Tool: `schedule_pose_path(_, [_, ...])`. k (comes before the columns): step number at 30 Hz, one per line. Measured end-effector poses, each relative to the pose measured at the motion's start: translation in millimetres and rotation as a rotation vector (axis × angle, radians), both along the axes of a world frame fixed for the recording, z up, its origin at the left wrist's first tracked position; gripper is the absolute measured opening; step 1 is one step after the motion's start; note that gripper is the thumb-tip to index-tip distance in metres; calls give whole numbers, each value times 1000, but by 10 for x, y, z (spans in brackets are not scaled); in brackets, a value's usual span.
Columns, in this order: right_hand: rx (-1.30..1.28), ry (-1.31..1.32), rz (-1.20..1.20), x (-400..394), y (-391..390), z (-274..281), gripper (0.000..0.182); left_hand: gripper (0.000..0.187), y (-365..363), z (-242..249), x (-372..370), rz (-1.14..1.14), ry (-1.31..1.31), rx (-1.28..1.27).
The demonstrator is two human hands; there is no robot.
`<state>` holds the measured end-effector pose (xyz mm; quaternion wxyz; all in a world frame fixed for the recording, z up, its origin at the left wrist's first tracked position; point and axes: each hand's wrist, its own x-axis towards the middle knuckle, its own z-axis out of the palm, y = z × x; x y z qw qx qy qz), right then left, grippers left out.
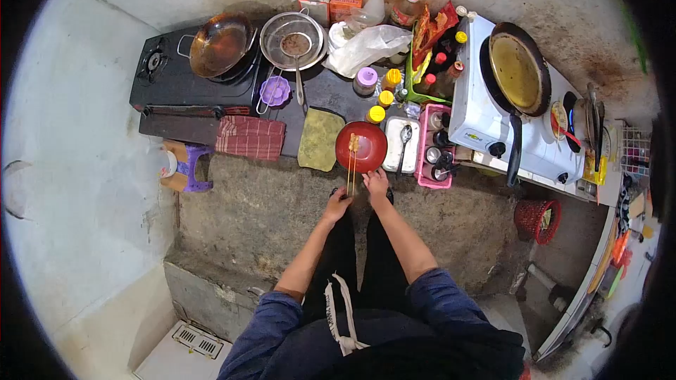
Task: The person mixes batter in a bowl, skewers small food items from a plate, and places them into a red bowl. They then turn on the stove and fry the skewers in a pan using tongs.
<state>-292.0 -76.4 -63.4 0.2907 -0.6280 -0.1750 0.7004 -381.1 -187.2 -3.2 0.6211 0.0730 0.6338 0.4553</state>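
A red bowl (pixel 371 142) sits at the front edge of the dark counter. Two thin skewers (pixel 352 169) reach over its left side, with light-brown food (pixel 353 142) on their far ends. My left hand (pixel 338 205) is closed around the lower ends of the skewers, just short of the counter. At the bowl's near rim is my right hand (pixel 375 181), its fingers bent against the edge. Left of the bowl lies a yellow-green cloth (pixel 321 139). On its right stands a white tray (pixel 412 128) with a dark spoon (pixel 405 142) in it.
A black stove (pixel 158 77) carries a wok (pixel 222 46) at the left; a strainer (pixel 290 41) lies beside it. Yellow-lidded jars (pixel 386 98) and a pink basket (pixel 434 172) stand near the bowl. A frying pan (pixel 520 74) rests on the white stove (pixel 472 119), its handle jutting forward.
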Motion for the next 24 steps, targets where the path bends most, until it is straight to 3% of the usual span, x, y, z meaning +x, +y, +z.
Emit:
schedule_pose_path(2, [-77, 44, 5, 11, -36, 119, 48, 42, -126, -342, 8, -147, 315, 88])
schedule_pose_path(3, [-70, 48, -4, 29, -59, 185, 48, 42, -142, -249, -20, -156, 318, 97])
schedule_pose_path(5, [-173, 66, 5, 84, -100, 324, 53, 41, -147, 87, -96, 2, 0, -87])
schedule_pose_path(7, [-159, 35, -15, 200, -201, 477, 45, 41, -294, 256, -139, -84, 151, -40])
schedule_pose_path(9, [-154, 94, 138, 424, -319, 535, 37, 42, -536, 287, -299, -471, 495, -81])
schedule_pose_path(11, [-115, 95, 330, 696, -437, 753, 27, 42, -766, 323, -429, -755, 754, -212])
schedule_pose_path(13, [-27, 86, 475, 1068, -585, 570, 27, 42, -969, 392, -549, -957, 895, -227])
schedule_pose_path(15, [107, 6, 620, 1426, -725, 471, 26, 42, -1243, 77, -732, -1027, 713, -378])
schedule_pose_path(17, [-4, -94, 605, 1636, -760, 916, 24, 41, -1414, -156, -806, -994, 712, -418])
schedule_pose_path(19, [99, -47, 537, 2052, -949, 490, 22, 42, -1340, 48, -753, -1006, 682, -418])
schedule_pose_path(22, [165, -242, 561, 2504, -1115, 580, 20, 42, -1118, 276, -592, -1057, 686, -338])
schedule_pose_path(24, [237, -322, 572, 2811, -1273, 592, 19, 43, -763, 848, -219, -1116, 784, -269])
